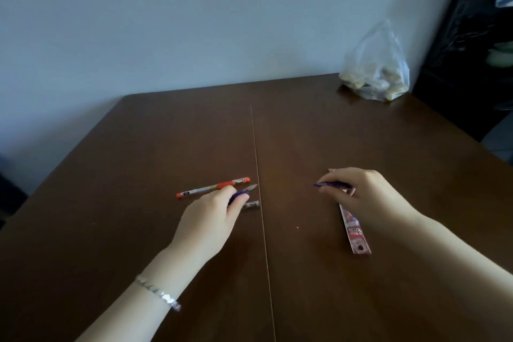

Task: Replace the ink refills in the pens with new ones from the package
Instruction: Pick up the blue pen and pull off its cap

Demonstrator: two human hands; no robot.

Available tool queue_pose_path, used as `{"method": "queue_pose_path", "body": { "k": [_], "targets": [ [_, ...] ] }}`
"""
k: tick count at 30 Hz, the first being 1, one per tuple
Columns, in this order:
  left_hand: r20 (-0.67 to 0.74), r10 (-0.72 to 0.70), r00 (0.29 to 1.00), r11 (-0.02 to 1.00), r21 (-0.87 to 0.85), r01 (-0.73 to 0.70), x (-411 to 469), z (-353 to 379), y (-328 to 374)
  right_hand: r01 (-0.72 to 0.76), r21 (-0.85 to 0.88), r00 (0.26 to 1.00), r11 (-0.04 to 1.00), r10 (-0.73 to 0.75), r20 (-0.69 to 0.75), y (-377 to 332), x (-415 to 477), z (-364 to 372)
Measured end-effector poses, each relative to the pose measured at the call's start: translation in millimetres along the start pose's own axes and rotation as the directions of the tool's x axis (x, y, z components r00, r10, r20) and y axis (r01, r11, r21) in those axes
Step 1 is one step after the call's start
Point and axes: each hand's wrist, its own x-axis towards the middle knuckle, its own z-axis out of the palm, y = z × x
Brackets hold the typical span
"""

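- Purple pen looks split in two. The front part, tip showing, sits in the left grip with fingers curled round it, low over the desk. The other purple part is pinched in the right grip. Too blurred to tell which part carries the refill.
- Risk: with the halves apart, a small inner piece could slip out. The dark desk would likely hide it.
- Short grey piece lies on the desk at the left fingertips, just beside the seam. Risk: a nudge from those fingers rolls it off or lodges it against the seam.
- Orange pen lies whole on the desk just beyond the left grip. Risk: the hand knocks it when lifting, and a round barrel is likely to roll.
- Refill package lies flat on the desk, its upper end hidden under the right grip. Risk: both grips are occupied, so reaching for it one-handed may drag it or drop the purple part. An old refill laid near new ones invites a mix-up.
- Plastic bag at the far right corner, well apart. Judged no hazard.
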Motion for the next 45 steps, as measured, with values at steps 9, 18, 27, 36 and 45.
{"method": "queue_pose_path", "body": {
  "k": [9, 18, 27, 36, 45],
  "targets": [
    [0.186, -0.331, 0.925, 0.832, -0.406, 0.379, -11, 13, 4, -0.04, -0.13, 0.979, 0.991, 0.065, 0.191, 8, -13, 58],
    [0.251, -0.288, 0.924, 0.735, -0.561, 0.382, -18, 21, 36, -0.356, 0.644, 0.915, 0.677, 0.394, 0.093, -45, 0, 55],
    [-0.079, -0.097, 0.992, 0.911, -0.408, 0.056, -24, 25, 51, -0.325, 0.834, 0.848, 0.446, 0.528, 0.048, -57, -4, 69],
    [0.306, -0.24, 0.921, 0.581, -0.715, 0.389, -14, 10, 67, -0.214, 0.905, 0.889, 0.368, 0.458, 0.024, -60, -2, 61],
    [0.284, -0.2, 0.938, 0.734, -0.59, 0.335, -10, 8, 52, -0.364, 0.828, 0.887, 0.427, 0.43, 0.169, -46, -1, 54]
  ]
}}
